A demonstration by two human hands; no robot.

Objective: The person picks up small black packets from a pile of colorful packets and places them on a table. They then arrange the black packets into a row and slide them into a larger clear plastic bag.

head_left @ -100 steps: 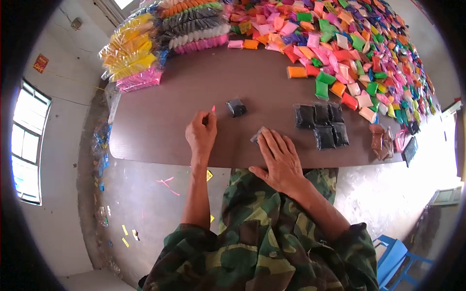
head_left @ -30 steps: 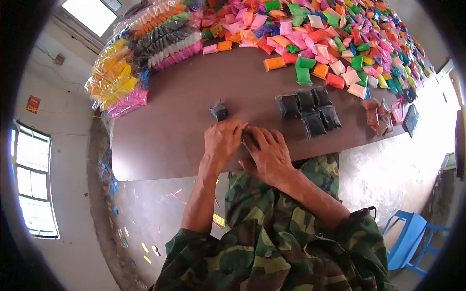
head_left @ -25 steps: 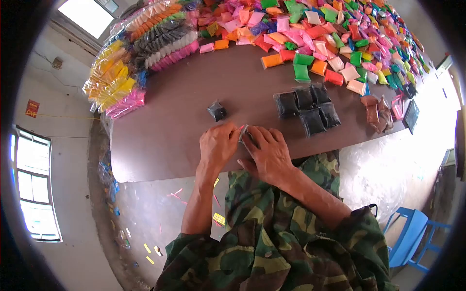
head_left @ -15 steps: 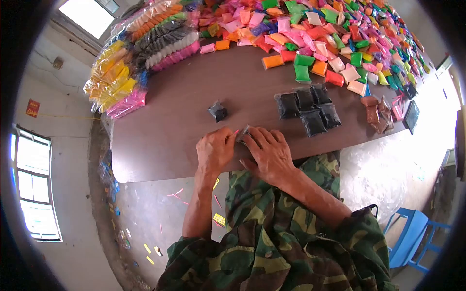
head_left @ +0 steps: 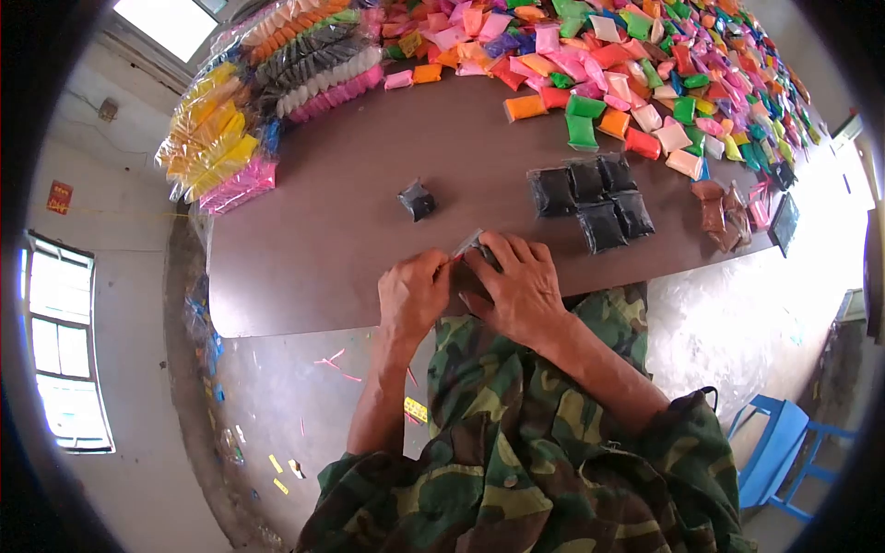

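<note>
My left hand [head_left: 415, 288] is closed at the table's front edge, its fingertips pinching a small pink-red strip. Beside it, my right hand [head_left: 518, 286] has its thumb and fingers round a small dark packet [head_left: 470, 243] with a clear edge, mostly hidden under the fingers. The strip meets the packet between both hands. A single black packet [head_left: 417, 200] lies just beyond my left hand. Several black packets [head_left: 592, 198] are grouped on the table beyond and to the right of my right hand.
The brown table [head_left: 304, 249] bears stacked bagged packets [head_left: 217, 138] at the back left and a large heap of coloured packets [head_left: 636, 74] at the back. Brown packets [head_left: 724, 217] lie near the right edge. A blue stool [head_left: 772, 452] stands at the lower right.
The packet's clear edge now shows more between my hands, tilted up to the right. Both hands stay close together. The view has shifted slightly.
</note>
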